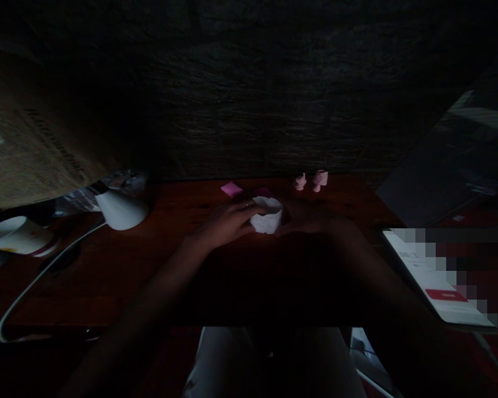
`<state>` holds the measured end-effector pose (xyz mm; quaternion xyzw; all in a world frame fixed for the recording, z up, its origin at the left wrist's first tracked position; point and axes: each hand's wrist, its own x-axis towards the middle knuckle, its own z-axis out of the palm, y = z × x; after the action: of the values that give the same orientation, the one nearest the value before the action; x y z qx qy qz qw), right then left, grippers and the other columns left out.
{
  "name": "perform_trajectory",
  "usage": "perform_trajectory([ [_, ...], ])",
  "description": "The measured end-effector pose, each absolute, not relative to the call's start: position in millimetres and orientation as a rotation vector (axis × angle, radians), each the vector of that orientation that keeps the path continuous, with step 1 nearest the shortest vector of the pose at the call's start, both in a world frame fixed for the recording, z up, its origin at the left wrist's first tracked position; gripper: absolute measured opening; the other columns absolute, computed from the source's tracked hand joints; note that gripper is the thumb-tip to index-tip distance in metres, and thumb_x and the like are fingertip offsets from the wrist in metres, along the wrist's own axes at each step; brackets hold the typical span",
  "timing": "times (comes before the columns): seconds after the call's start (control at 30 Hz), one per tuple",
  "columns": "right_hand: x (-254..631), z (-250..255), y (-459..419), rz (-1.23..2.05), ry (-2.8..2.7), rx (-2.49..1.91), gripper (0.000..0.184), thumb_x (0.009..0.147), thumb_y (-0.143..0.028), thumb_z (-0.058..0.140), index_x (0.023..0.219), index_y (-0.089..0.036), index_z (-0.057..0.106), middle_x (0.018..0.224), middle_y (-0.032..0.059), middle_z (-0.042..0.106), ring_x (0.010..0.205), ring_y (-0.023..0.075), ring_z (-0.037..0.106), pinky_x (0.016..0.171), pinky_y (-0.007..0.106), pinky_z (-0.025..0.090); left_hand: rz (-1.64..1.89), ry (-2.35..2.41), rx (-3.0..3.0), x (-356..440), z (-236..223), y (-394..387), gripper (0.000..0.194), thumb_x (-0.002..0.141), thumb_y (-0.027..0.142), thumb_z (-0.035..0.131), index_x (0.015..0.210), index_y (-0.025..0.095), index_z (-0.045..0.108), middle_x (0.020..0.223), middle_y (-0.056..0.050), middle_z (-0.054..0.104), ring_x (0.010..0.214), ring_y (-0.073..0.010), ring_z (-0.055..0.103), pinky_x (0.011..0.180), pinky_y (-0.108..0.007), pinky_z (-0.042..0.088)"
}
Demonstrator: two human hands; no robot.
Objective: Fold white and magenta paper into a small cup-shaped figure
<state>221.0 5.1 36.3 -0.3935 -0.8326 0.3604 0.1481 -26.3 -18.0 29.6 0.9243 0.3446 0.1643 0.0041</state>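
A white, soft-looking cup-shaped piece [266, 222] with an uneven rim stands on the dark wooden table [157, 271]. From its left side my left hand [232, 221] grips the wall, with some fingers over the rim and the thumb outside. My right hand [305, 215] curves around the right side and touches the wall; deep shadow hides most of its fingers. Just behind are a pink square piece [232, 189] and a darker pink piece [263, 191], partly covered. Two small pink figures [300, 182] stand beyond my right hand.
At left are a white cone-shaped object [122, 210] with a white cable [45, 271], a paper cup [19, 235] on its side and a brown paper bag [33, 138]. A lit screen [431, 282] lies at right. A brick wall [249, 99] rises behind the table.
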Motion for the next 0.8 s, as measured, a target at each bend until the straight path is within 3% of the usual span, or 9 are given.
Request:
perform_trajectory([
  [0.13, 218.7, 41.2, 2.9, 0.912, -2.404, -1.255, 0.088, 0.072, -0.021, 0.081, 0.15, -0.025, 0.041, 0.126, 0.0091, 0.068, 0.101, 0.0232, 0.067, 0.083, 0.033, 0.052, 0.513, 1.097, 2.933, -23.8, 25.9, -17.2, 0.045, 0.087, 0.016, 0.069, 0.13, 0.024, 0.06, 0.134, -0.009, 0.065, 0.117, -0.0266, 0.066, 0.094, -0.036, 0.055],
  [0.3, 214.6, 42.1, 1.0, 0.851, -2.401, -1.307, 0.07, 0.075, -0.02, 0.077, 0.14, -0.023, 0.051, 0.1, 0.0067, 0.073, 0.081, 0.0201, 0.066, 0.07, 0.029, 0.049, 0.491, 1.124, 2.923, -20.5, 28.1, -19.2, 0.041, 0.089, 0.018, 0.066, 0.13, 0.023, 0.061, 0.13, -0.01, 0.068, 0.114, -0.0267, 0.068, 0.092, -0.035, 0.056],
  [0.5, 214.4, 42.2, -0.4, 0.906, -2.379, -1.32, 0.075, 0.074, -0.019, 0.077, 0.143, -0.022, 0.047, 0.098, 0.0058, 0.072, 0.081, 0.0201, 0.066, 0.067, 0.028, 0.048, 0.505, 1.122, 2.892, -23.3, 29.7, -19.1, 0.044, 0.087, 0.018, 0.07, 0.129, 0.024, 0.061, 0.132, -0.01, 0.067, 0.114, -0.0269, 0.068, 0.092, -0.037, 0.056],
  [0.67, 217.6, 53.4, -3.8, 0.839, -2.297, -1.333, 0.069, 0.073, -0.021, 0.079, 0.136, -0.019, 0.052, 0.096, 0.0061, 0.071, 0.08, 0.0197, 0.065, 0.064, 0.027, 0.046, 0.565, 1.06, 2.842, -29.8, 32.2, -16.4, 0.05, 0.086, 0.016, 0.071, 0.133, 0.023, 0.057, 0.14, -0.011, 0.062, 0.124, -0.0266, 0.062, 0.101, -0.04, 0.054],
  [0.8, 213.4, 59.8, -7.4, 0.782, -2.366, -1.235, 0.061, 0.077, -0.021, 0.076, 0.134, -0.021, 0.054, 0.096, 0.0028, 0.071, 0.078, 0.0173, 0.065, 0.064, 0.025, 0.044, 0.525, 1.089, 2.839, -29.4, 32.9, -16.7, 0.05, 0.085, 0.015, 0.07, 0.133, 0.022, 0.056, 0.138, -0.013, 0.062, 0.12, -0.028, 0.064, 0.098, -0.041, 0.055],
])
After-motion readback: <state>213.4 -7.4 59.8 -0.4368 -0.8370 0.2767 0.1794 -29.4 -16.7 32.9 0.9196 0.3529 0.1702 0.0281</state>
